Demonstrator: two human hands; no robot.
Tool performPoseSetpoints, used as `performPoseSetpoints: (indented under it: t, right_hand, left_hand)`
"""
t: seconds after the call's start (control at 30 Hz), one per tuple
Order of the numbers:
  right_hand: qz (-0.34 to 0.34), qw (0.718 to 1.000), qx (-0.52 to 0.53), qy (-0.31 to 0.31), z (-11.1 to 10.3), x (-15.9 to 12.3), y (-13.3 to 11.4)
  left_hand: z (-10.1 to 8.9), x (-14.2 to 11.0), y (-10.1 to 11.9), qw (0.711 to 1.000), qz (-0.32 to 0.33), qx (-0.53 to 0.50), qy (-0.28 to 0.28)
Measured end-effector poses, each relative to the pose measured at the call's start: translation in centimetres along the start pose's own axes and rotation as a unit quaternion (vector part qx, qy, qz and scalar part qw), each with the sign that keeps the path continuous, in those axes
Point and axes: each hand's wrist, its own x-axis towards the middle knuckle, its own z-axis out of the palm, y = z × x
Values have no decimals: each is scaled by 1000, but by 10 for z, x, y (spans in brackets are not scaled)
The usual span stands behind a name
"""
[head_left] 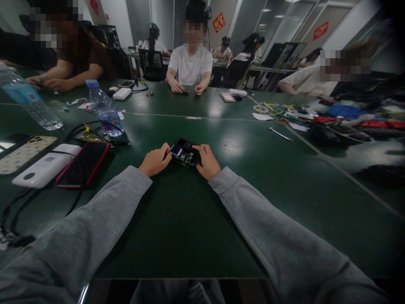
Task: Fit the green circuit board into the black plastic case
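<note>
A small electronic device (183, 157) with an exposed green circuit board and a black casing sits between my hands, just above or on the green table (190, 219). My left hand (157, 159) pinches its left edge near a small dark screen or panel. On the other side my right hand (206, 161) is closed round the black casing, thumb and fingers bent over it. The device's underside and the tips of several fingers are hidden.
Left of me lie a red-edged phone (84, 164), a white power bank (47, 164), a patterned phone case (27, 154) and cables. Two plastic bottles (106, 107) stand behind. A wrench (280, 134) and a cable heap (341, 114) lie right. A person (190, 63) sits opposite.
</note>
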Motion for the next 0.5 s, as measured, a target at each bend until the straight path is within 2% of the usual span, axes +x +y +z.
performPoseSetpoints:
  t: [0.27, 0.5]
  right_hand:
    - [-5, 1000, 2, 2, 1, 0, 1]
    - [-9, 1000, 9, 0, 1, 1, 3]
  left_hand:
    - [3, 5, -8, 996, -33, -84, 15]
    - [9, 11, -18, 975, -62, -198, 85]
